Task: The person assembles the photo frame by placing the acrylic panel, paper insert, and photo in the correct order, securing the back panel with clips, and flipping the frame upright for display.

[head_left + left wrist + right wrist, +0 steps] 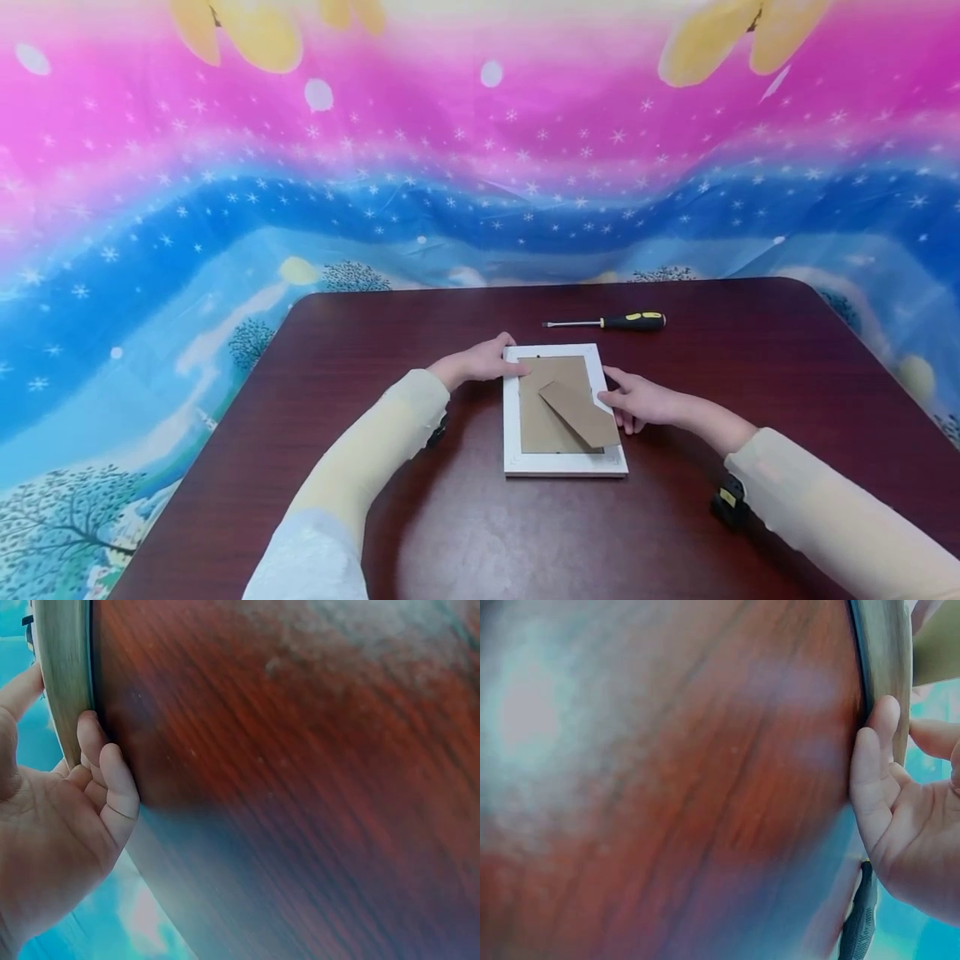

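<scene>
A white picture frame (513, 425) is face down over the table, its brown backing board (536, 417) upward. A brown easel leg (585, 414) slants across that board, its lower end reaching over the right border. My left hand (480, 363) holds the upper left side, thumb over the border. On the right side, my right hand (639, 398) grips the border with its thumb on top. Both wrist views show fingertips against the frame's side edge (64, 667). The glass side is hidden.
Beyond the frame lies a screwdriver (633, 321) with a black and yellow handle, its shaft pointing left. The dark red wooden table (465, 542) has rounded far corners. A colourful printed cloth (480, 167) hangs behind it.
</scene>
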Demonstrator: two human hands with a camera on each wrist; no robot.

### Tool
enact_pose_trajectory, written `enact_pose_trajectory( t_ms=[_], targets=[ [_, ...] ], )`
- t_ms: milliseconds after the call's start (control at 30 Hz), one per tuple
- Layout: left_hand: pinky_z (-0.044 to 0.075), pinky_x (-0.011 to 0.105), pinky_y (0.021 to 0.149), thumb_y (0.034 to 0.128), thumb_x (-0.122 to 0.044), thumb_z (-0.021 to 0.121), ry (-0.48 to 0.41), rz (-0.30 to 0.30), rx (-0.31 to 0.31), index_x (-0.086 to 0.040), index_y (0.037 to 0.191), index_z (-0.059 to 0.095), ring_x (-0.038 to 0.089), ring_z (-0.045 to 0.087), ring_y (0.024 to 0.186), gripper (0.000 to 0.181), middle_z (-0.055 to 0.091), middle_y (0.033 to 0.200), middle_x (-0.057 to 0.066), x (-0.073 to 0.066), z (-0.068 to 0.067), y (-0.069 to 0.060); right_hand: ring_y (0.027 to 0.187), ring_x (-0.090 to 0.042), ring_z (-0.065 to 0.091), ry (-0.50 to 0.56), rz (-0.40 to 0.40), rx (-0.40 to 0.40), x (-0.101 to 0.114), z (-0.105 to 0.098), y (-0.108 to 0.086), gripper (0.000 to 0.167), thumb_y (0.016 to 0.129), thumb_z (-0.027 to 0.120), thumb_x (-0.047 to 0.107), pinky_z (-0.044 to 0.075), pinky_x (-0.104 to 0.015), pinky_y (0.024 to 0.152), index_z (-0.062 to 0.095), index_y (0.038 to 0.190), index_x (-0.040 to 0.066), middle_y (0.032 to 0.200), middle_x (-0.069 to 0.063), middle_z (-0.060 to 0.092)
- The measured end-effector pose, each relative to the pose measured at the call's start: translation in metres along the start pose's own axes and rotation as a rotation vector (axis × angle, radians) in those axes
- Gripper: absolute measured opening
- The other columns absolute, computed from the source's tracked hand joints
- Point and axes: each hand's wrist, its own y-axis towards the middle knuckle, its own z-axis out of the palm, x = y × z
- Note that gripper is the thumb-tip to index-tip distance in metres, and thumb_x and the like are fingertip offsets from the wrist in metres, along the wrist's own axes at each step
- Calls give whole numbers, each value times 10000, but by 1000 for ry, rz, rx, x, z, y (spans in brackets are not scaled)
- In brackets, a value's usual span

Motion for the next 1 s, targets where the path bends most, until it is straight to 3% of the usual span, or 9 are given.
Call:
enact_pose_trajectory(
  t_ms=[267,433,500,567,733,1000],
  targets=[
    [413,337,860,943,-396,628,-16,-32,15,-74,1258,416,203,505,989,498,539,1068,60,0,9,-5,543,-238,609,-30,34,24,-1,-6,1,682,1035,473,221,518,-362,527,88,1472,-132,691,-81,609],
    [406,351,879,954,-414,607,9,-35,21,-80,1293,389,205,492,1032,524,526,1110,64,-3,6,-5,613,-251,641,-75,6,-40,2,-36,7,659,1040,454,197,516,-377,561,95,1467,-156,789,-121,658],
    [402,360,891,958,-415,599,17,-32,31,-78,1301,377,211,486,1052,529,520,1131,76,-5,3,-4,668,-275,642,-132,-12,-101,3,-52,11,625,1031,474,182,518,-397,580,165,1465,-145,892,-170,662],
    [398,362,905,964,-415,588,24,-29,44,-76,1305,368,211,479,1074,529,512,1152,81,-6,0,-3,786,-314,641,-256,-48,-197,2,-66,16,587,1009,518,170,521,-443,658,268,1443,-136,1015,-220,636],
    [395,349,902,966,-409,587,34,-34,58,-77,1284,371,198,474,1078,508,508,1143,74,-6,-3,-2,1092,-447,530,-568,-59,-401,-7,-90,28,507,974,555,143,423,-579,898,414,1378,-129,1288,-334,436],
    [394,335,846,961,-388,605,15,-34,58,-69,1259,372,213,476,1012,495,512,1084,84,-6,-5,-1,1241,-496,402,-662,12,-401,-22,-106,46,508,967,526,121,367,-614,964,396,1387,-132,1386,-351,347]
  ],
)
